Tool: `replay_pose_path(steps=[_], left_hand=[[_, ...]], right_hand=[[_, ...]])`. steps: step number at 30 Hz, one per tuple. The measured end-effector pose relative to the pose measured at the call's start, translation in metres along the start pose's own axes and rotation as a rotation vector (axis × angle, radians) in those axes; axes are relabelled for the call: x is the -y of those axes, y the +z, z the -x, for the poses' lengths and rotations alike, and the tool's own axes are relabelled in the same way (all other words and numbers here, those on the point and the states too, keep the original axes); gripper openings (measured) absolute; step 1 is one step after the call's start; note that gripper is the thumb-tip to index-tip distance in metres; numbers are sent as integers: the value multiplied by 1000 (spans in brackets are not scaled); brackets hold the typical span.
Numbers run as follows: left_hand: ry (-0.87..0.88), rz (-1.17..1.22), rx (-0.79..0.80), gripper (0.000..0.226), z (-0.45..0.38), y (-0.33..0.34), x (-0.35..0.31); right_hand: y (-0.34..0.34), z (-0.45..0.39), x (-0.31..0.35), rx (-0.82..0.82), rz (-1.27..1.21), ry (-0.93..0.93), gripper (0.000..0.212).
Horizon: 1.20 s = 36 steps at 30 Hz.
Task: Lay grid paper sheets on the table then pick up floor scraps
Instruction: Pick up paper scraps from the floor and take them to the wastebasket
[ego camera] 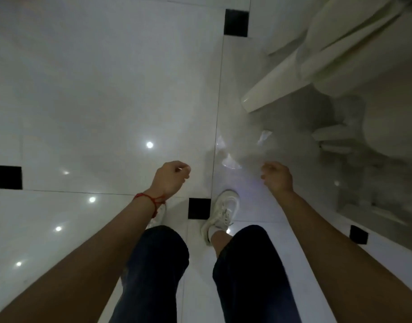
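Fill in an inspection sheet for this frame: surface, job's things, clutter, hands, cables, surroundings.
Surface: glossy white tiled floor with small black inset squares, light reflections.
Job's things: pale translucent scraps on the floor ahead of both hands; grid paper nothing seen.
Clutter: nothing seen beyond the scraps.
Hands: left hand and right hand loosely curled, holding nothing visible.
Cables: nothing seen.
Surroundings: white furniture legs at right; white shoe, dark trousers.

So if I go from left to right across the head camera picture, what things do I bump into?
Black floor square → left hand → white shoe → right hand → white furniture leg, up at the far right.
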<state>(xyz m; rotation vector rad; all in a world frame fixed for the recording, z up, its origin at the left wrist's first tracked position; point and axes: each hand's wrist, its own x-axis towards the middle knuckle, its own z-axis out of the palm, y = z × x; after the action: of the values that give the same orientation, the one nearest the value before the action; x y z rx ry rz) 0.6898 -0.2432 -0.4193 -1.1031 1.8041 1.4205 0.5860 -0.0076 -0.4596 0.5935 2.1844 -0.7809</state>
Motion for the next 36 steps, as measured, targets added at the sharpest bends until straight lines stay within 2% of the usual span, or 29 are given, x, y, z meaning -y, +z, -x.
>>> replay_pose_path(steps=[7,13,16,19,22,24,27,31,36], left_hand=[[110,-116,-14,25,-115,38,37],[153,-102,-6,26,-210,88,65],[169,-107,9,26,-240,110,80],[173,-132,15,25,-255,125,96],[165,-130,17,25,-260,138,111],[153,-118,26,25,-258,145,119],[146,-104,48,26,-246,148,124],[136,-74,28,25,-220,127,122],[74,14,-34,23,-156,67,112]], right_hand=[[56,-112,-44,-92,105,-1,36],[81,-220,-72,-238,200,-125,40],[96,-262,-83,-325,185,-197,48],[110,-284,-92,-341,278,-232,52],[124,-287,-103,-374,391,-243,45],[132,-284,-106,-385,356,-284,31],[141,-272,-103,-284,324,-302,18],[145,-236,-87,-283,308,-332,18],[143,-150,-51,-265,232,-372,19]])
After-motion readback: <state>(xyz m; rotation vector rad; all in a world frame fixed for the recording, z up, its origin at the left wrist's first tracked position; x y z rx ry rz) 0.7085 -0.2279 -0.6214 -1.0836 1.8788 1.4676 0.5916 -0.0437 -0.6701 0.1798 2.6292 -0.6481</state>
